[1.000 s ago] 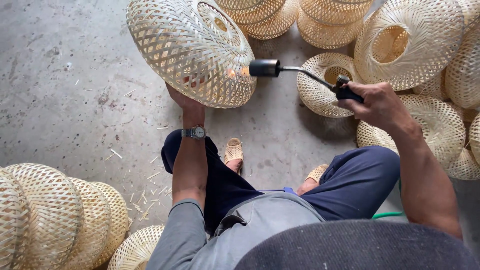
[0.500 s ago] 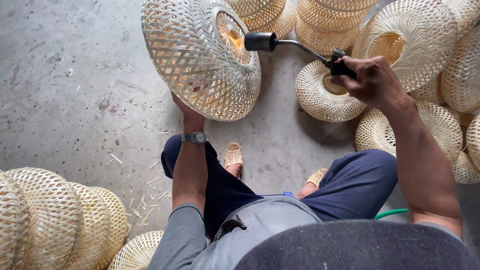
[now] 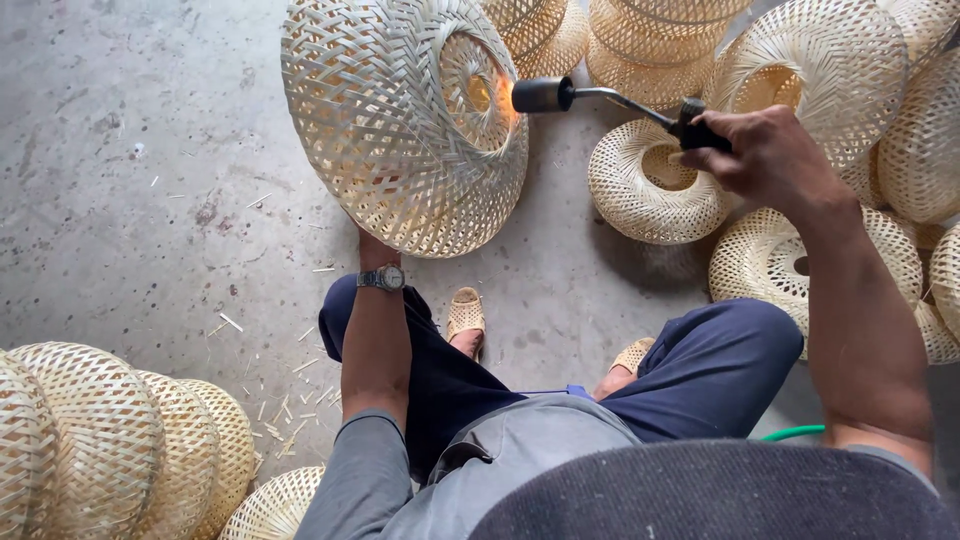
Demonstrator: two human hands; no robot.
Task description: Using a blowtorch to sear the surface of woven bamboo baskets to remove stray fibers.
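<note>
A large woven bamboo lampshade is held up in front of me, its round opening turned to the right. My left hand is under it, mostly hidden by the weave, with a wristwatch on the wrist. My right hand is shut on the black grip of a gas torch. The torch's dark nozzle points left at the shade's opening, where an orange flame glows on the rim.
Several woven shades lie stacked at the top and right, one ring-shaped shade just under the torch. More shades are piled at the lower left. Bamboo slivers litter the concrete floor. My feet in woven sandals rest below.
The shade has turned so its opening faces the torch more fully. The torch and my right hand have shifted slightly, with the flame now at the opening's rim.
</note>
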